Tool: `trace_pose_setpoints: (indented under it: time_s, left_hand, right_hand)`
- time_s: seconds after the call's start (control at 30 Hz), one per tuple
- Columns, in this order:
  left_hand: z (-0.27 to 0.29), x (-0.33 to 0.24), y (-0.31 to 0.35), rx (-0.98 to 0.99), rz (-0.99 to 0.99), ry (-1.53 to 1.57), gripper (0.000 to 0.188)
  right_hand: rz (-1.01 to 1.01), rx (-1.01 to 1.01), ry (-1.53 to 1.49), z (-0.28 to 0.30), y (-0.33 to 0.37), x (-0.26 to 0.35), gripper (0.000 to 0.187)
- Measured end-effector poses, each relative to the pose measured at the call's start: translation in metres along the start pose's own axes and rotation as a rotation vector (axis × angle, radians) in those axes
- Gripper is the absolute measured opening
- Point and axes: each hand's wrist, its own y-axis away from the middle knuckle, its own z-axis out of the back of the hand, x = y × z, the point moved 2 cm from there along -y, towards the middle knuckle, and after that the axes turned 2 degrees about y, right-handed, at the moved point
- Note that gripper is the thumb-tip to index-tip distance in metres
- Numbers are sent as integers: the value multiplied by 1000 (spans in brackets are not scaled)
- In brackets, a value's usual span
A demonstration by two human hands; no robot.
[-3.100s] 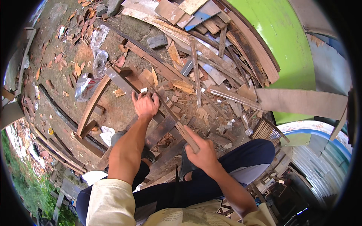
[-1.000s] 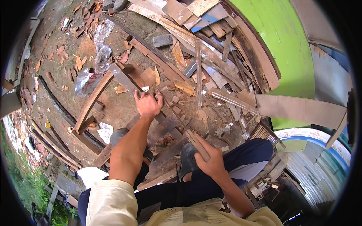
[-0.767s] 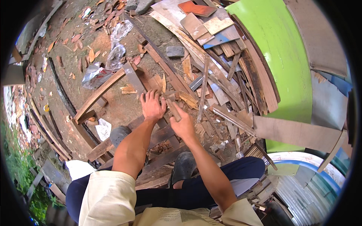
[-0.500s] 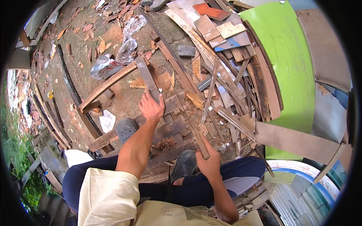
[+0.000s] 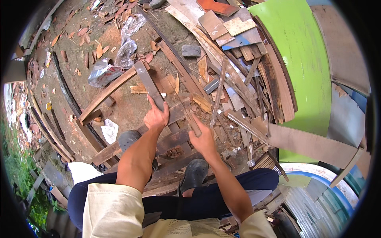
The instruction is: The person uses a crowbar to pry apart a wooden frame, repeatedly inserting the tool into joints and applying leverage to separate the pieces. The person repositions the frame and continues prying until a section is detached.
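Observation:
My left hand (image 5: 157,116) lies over a flat grey-brown wooden board (image 5: 148,83), with the index finger stretched along its edge and the thumb on the other side. The board's far end rests on a long wooden beam (image 5: 107,92). A small white bit (image 5: 163,95) sits beside the board's right edge. My right hand (image 5: 203,139) is closed round a narrow brown wooden tool (image 5: 192,122), thicker at the near end and thin toward the far end. Its exact kind does not show. Under both hands lies a frame of wooden slats (image 5: 174,139).
Scrap wood (image 5: 238,75) is heaped to the right, beside a bright green panel (image 5: 305,63). A grey block (image 5: 191,50) and crumpled clear plastic (image 5: 126,51) lie on the dirt ahead. My dark clogs (image 5: 194,174) stand close to the slats.
My right hand has moved forward and left with the narrow tool, coming closer to my left hand. My left hand stays on the board, its index finger now pointing out. The view has shifted slightly.

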Motion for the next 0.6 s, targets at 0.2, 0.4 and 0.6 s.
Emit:
trace_pose_setpoints:
  time_s: [0.2,0.4,0.6]
  left_hand:
    - [2,8,-5,-5,31,-2,100]
    - [-1,-14,3,24,-12,1,98]
    - [1,14,-6,-47,24,-24,98]
  right_hand:
    - [-21,7,78,89,132,39,61]
    - [-14,-40,-70,-12,-29,-22,57]
    - [-68,26,15,68,115,21,59]
